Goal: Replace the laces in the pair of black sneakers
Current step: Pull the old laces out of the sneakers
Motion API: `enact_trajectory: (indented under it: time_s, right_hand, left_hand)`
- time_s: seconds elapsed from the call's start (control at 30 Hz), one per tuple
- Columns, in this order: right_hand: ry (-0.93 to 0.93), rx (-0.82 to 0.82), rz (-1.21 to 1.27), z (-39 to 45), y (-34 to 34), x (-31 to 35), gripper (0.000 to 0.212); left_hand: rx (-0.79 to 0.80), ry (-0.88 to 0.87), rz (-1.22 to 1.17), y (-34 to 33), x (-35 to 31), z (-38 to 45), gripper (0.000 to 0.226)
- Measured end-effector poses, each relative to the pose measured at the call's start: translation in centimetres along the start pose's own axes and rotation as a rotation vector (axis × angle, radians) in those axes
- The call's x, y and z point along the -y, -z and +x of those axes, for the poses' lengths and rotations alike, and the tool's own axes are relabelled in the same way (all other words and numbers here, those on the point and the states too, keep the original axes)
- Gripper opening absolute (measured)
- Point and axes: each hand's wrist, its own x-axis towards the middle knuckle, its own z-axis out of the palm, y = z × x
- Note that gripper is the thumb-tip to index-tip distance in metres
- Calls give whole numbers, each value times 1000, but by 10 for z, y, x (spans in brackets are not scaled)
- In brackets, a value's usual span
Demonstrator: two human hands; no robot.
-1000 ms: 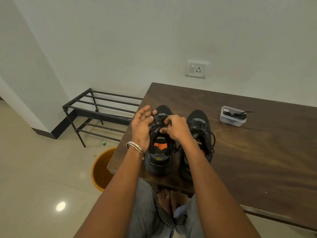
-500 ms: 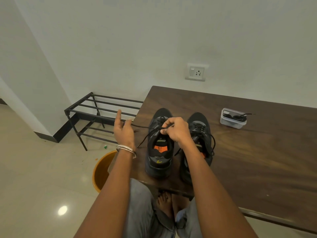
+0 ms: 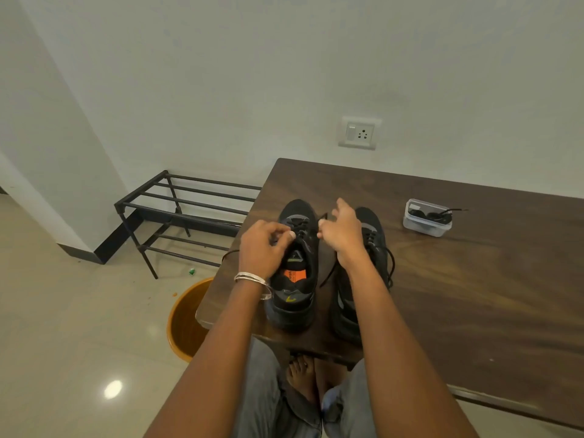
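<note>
Both hands — left hand (image 3: 264,248), right hand (image 3: 339,230) — at sneaker laces (image 3: 301,227)

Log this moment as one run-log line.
left hand: pinching lace at left sneaker | right hand: pinching lace end | right sneaker: laced | table

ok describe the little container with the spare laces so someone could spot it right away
Start at the dark wooden table against the white wall. Right of the two black sneakers, toward the table's far edge, sits a small clear plastic tub. It is the only see-through thing there, with black laces coiled inside and one end poking out.
</note>
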Motion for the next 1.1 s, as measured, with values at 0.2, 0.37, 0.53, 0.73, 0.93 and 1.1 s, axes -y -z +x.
enact_trajectory:
  time_s: [0.2, 0.37, 0.53, 0.73, 0.93, 1.1]
  right_hand:
    - [51, 116, -445, -5, -1, -2, 35]
    - [72, 195, -649, -5, -8, -6, 45]
    - [7, 199, -561, 0, 0, -8, 44]
    - [24, 163, -556, -2, -1, -11, 30]
    - [26, 182, -577, -1, -3, -12, 32]
    - [36, 200, -573, -2, 0, -10, 42]
  left_hand:
    - [134, -114, 198, -13, 4, 0, 31]
    - [66, -226, 292, -15, 3, -1, 26]
    - [51, -282, 344, -17, 3, 0, 15]
    - [-82, 97, 149, -16, -10, -5, 15]
    - [-208, 467, -266, -18, -15, 1, 15]
    - [-178, 98, 111, -13, -5, 1, 24]
